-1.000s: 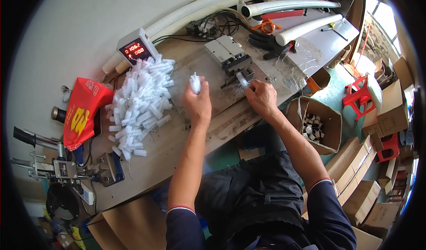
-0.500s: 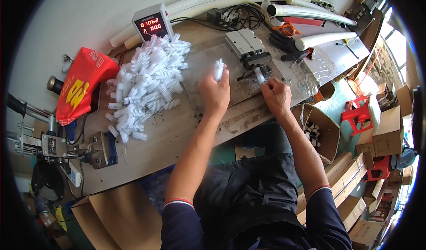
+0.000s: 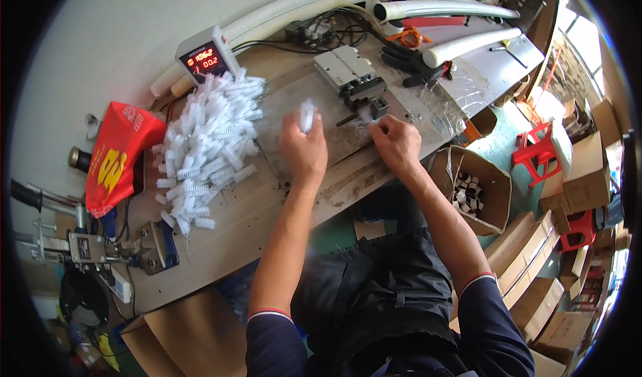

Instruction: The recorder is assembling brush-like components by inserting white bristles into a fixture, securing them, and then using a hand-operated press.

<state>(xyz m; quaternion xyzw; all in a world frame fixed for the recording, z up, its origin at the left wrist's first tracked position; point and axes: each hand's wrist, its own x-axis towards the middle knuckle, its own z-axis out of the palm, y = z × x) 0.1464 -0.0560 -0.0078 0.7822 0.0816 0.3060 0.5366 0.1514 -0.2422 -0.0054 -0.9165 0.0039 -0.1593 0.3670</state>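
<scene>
My left hand (image 3: 305, 148) is closed around a small white bristle brush (image 3: 307, 115), whose bristles stick up above the thumb. At the right, my right hand (image 3: 399, 144) has its fingers pinched together just in front of a small metal clamping fixture (image 3: 352, 79). Another white bristle brush (image 3: 367, 116), smeared by motion, shows between those fingertips and the fixture's dark jaw. The pinched end itself is hidden by the fingers. To the left of my left hand lies a big heap of white bristle brushes (image 3: 212, 136) on the workbench (image 3: 271, 196).
A counter box with a red display (image 3: 207, 59) stands behind the heap. A red bag (image 3: 120, 153) and a metal vise-like device (image 3: 155, 246) are at the left. White tubes (image 3: 448, 9) and a black glove (image 3: 408, 66) lie behind. A cardboard box (image 3: 498, 200) stands right of the bench.
The bench and the things on it have shifted left in the picture. The brush at my right hand was sharp and is now blurred at the jaw. Both hands remain closed.
</scene>
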